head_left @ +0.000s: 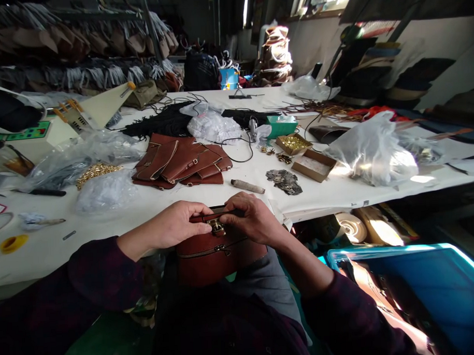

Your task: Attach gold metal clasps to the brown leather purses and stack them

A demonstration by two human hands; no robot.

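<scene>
A brown leather bag (209,261) rests on my lap against the table's near edge, its front zipper facing up toward me. Near its top edge sits a brass turn-lock clasp (217,227). My left hand (184,223) pinches the bag's top edge left of the clasp, thumb beside the metal. From the other side my right hand (252,218) grips the same edge, its thumb pressing on a dark strip by the clasp. The undersides of both hands' grips are hidden behind the leather.
Brown leather pouches (185,161) lie piled ahead, with a wrapped rod (247,186) and flat metal pieces (284,181) nearby. Small cardboard boxes (314,165) stand farther right, beside a plastic bag (376,152). A blue crate (439,284) holding leather goods is at my right.
</scene>
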